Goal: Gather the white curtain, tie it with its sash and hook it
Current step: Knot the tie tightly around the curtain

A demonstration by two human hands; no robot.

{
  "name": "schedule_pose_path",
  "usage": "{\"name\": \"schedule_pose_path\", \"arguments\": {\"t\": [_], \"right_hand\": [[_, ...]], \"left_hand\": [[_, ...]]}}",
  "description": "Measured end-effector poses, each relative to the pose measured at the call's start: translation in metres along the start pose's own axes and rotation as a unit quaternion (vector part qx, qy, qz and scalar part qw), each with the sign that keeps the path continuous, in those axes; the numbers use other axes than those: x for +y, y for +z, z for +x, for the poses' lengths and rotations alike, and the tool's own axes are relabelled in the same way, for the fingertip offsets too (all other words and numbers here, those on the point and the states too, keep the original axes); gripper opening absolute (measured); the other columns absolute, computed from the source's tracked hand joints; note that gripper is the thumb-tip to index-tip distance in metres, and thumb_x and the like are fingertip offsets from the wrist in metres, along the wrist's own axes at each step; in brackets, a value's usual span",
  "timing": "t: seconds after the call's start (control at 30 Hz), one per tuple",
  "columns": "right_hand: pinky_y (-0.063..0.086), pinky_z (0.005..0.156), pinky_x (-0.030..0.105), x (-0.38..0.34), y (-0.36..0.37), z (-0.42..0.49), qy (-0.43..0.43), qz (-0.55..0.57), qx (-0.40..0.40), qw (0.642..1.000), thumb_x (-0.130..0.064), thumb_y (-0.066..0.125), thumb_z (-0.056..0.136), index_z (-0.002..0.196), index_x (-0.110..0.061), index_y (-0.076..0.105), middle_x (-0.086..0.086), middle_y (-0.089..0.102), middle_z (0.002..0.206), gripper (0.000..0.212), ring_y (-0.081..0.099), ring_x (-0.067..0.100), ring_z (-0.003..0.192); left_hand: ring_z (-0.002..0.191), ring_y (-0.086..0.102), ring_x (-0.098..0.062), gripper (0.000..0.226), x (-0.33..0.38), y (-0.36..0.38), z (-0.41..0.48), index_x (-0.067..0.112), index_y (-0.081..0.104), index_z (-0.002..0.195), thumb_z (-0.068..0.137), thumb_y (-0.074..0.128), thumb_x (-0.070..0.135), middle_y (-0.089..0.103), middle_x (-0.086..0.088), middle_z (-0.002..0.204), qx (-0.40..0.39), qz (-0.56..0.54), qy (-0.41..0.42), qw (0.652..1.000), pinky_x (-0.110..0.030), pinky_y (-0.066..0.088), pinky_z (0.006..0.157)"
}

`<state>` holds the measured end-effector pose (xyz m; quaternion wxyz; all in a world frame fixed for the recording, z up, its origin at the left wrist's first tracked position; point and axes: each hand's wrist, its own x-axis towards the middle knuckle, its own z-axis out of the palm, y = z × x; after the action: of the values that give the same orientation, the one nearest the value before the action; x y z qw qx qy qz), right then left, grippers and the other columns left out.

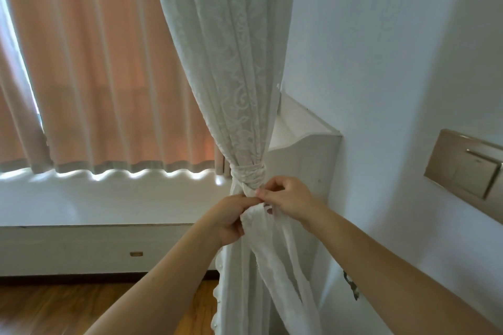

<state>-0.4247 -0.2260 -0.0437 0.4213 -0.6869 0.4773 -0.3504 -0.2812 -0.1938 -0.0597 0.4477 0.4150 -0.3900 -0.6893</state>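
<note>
Left of the curtain [236, 90] there is open room above the floor [54, 304]. On its right a shelf [307, 149] stands just beside it, against the wall [381, 62].

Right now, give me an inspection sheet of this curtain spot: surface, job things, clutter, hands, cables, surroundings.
surface: wooden floor, white ledge below the drapes.
job's things: white curtain gathered; sash wrapped round it, tail hanging; hook not seen.
clutter: nothing seen.
hands: left hand and right hand both pinch the sash just below the wrap.
cables: nothing seen.
surroundings: peach curtain, white shelf unit, wall switch.
</note>
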Motion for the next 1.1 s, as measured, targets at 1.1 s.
{"name": "schedule_pose_path", "arguments": {"t": [1.1], "right_hand": [[0.043, 0.059, 0.017, -0.012, -0.025, -0.005, -0.1, -0.228, -0.043, 0.968, -0.037, 0.067, 0.08, 0.087, -0.026, 0.061, 0.004, 0.068, 0.088, 0.015, 0.056, 0.005, 0.062]], "left_hand": [[0.055, 0.054, -0.015, 0.023, -0.005, -0.001, 0.003, 0.01, 0.065, 0.088, 0.091, 0.055, 0.031, 0.057, -0.003, 0.061, 0.086, 0.024, 0.059, 0.994, -0.027, 0.045, 0.061]]}}
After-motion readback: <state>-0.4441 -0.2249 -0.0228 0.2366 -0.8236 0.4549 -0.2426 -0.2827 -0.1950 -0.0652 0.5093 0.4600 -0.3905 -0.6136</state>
